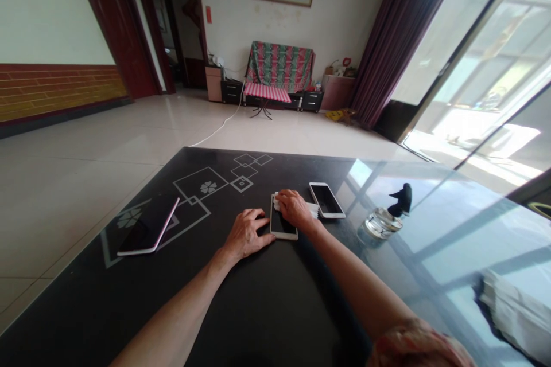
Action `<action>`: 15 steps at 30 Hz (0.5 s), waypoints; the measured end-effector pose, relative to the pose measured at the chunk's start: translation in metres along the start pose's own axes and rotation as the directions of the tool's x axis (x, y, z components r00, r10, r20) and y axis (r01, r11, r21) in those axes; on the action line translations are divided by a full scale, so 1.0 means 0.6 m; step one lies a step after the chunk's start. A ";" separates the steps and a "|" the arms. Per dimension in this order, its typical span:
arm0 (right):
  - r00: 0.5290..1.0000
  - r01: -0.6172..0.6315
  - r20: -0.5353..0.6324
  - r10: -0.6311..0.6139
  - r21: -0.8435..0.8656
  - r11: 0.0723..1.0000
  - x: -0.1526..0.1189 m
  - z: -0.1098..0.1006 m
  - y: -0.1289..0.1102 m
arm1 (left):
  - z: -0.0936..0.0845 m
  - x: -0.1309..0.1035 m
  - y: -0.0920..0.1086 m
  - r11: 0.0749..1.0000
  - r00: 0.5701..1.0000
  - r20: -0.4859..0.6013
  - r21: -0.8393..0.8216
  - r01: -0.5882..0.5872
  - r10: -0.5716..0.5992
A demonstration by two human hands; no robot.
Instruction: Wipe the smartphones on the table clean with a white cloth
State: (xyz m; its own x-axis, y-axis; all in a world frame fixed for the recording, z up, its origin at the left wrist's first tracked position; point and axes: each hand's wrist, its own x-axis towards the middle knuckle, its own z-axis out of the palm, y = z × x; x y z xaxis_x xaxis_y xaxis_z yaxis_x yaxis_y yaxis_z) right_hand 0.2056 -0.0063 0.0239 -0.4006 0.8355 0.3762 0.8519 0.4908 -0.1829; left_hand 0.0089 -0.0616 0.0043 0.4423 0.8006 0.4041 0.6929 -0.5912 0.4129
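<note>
Head view: on the glossy black table [241,315] I count two bare hands — left hand [246,234] loosely spread, right hand [294,207] curled — and three flat, glass-faced devices [327,200]. The left touches the middle one, a pale-rimmed phone [283,230]; the right holds one white wipe [314,210] on its screen.

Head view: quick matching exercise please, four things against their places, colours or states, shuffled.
1. left hand
2. right hand
3. bottle
4. curtain

A. purple
B. at the left edge of a phone
C. clear, with a black top
D. over that same phone, with a white wipe under it

Pairs: 1-B; 2-D; 3-C; 4-A
</note>
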 end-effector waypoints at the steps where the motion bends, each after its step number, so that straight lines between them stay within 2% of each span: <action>1: 1.000 -0.008 0.001 0.008 -0.009 1.000 0.005 0.002 0.000 | 0.000 0.000 0.000 1.000 1.000 -0.001 0.001 0.000 0.000; 6: 1.000 -0.012 -0.008 0.012 -0.010 1.000 -0.007 0.001 -0.007 | 0.002 0.001 -0.002 1.000 1.000 -0.020 -0.005 -0.010 0.010; 15: 0.989 0.140 0.042 -0.145 0.094 0.986 -0.102 -0.039 -0.041 | 0.007 0.001 -0.006 1.000 1.000 -0.019 0.005 -0.010 0.010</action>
State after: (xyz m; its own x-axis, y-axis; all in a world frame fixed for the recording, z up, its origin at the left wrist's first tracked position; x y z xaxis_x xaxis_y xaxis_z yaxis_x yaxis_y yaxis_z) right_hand 0.2170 -0.0753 0.0268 -0.5334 0.7651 0.3607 0.7515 0.6244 -0.2130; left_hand 0.0093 -0.0588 -0.0006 0.4386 0.7927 0.4235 0.6913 -0.5987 0.4046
